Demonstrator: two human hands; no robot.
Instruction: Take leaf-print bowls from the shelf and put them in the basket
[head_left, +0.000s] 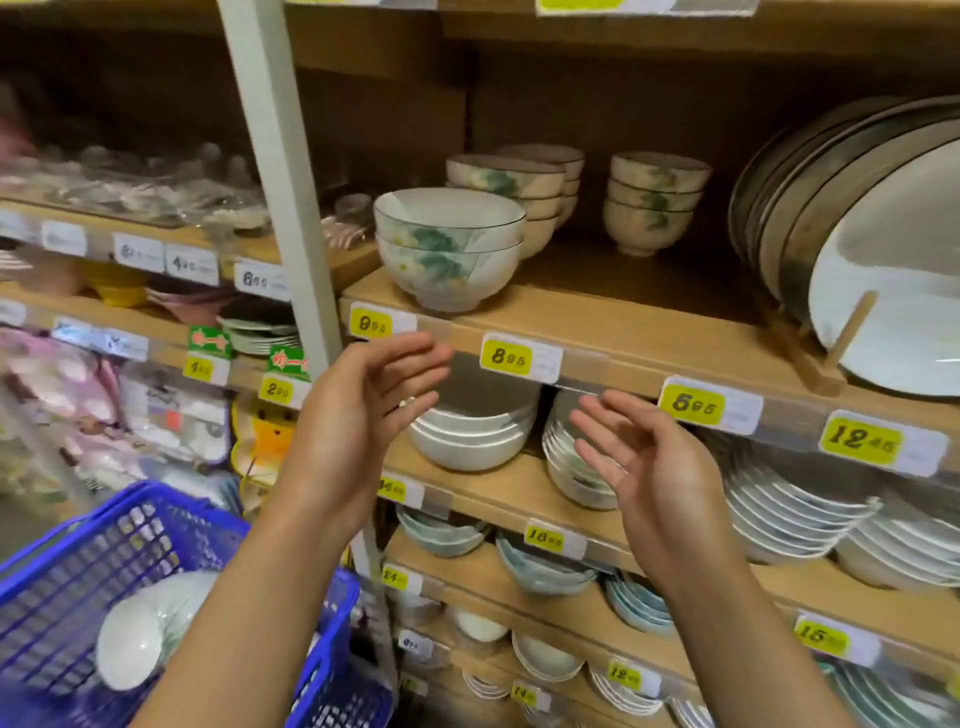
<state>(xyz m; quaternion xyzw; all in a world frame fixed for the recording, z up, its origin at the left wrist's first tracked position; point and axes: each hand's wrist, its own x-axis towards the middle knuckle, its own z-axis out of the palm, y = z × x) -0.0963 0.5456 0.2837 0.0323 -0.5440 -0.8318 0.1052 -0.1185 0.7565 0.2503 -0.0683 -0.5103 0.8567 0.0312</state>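
Head view shows us partway through the job. Our blue basket (78, 577) sits low on the left and already holds at least one pale bowl (150, 629) lying on its side, with a faint green mark on it; we cannot tell whether more lie beneath our forearm. On the wooden shelf (623, 338) above the price tags, a stack of two leaf-print bowls (449, 249) stands at the front edge, and two more stacks of leaf-print bowls stand behind it: one just behind (511, 189), the other further right (654, 200). So we judge most of the picking is left to do.

Our left hand (363, 415) and right hand (649, 467) are both raised below that shelf, fingers loosely spread, palms facing each other, grasping nothing. They sit near the front stack but clear of it, placed as if to cup it from either side.
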